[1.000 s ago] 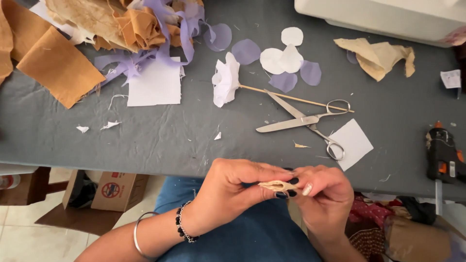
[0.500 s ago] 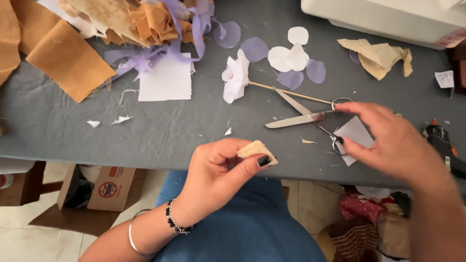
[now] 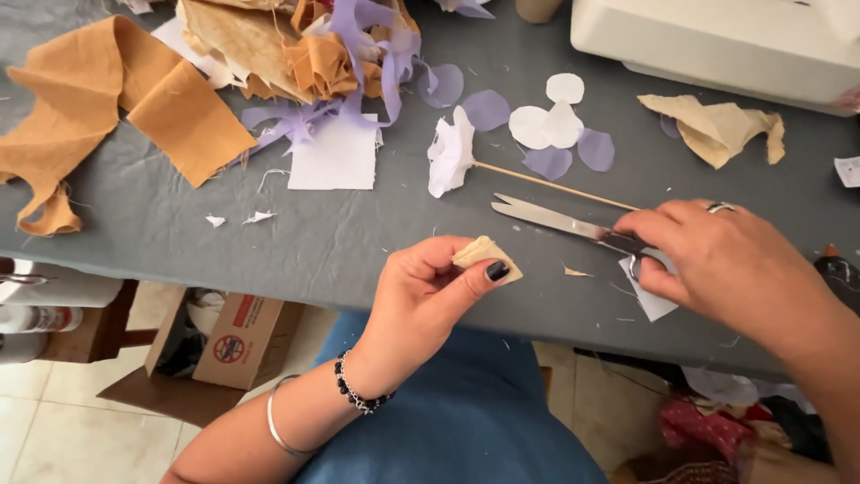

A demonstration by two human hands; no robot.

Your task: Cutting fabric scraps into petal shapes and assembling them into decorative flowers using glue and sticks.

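Observation:
My left hand point(image 3: 428, 291) pinches a small folded piece of tan fabric point(image 3: 485, 254) just above the near edge of the grey table point(image 3: 340, 233). My right hand point(image 3: 721, 264) lies on the handles of a pair of scissors point(image 3: 555, 218), fingers curled around them; the blades point left and rest on the table. Under that hand a white square of cloth point(image 3: 649, 300) pokes out. A white fabric flower on a thin wooden stick point(image 3: 452, 152) lies just beyond the scissors.
Orange cloth strips point(image 3: 134, 116) and a heap of tan and purple scraps point(image 3: 313, 45) fill the far left. White and lilac petal cut-outs point(image 3: 555, 125) lie mid-table, a crumpled tan scrap point(image 3: 717, 125) and a white machine point(image 3: 717, 40) far right. A cardboard box point(image 3: 237, 345) sits on the floor.
A second ago both hands held the tan piece together. My right hand let go, reached right and now grips the scissors' handles; my left hand keeps the fabric.

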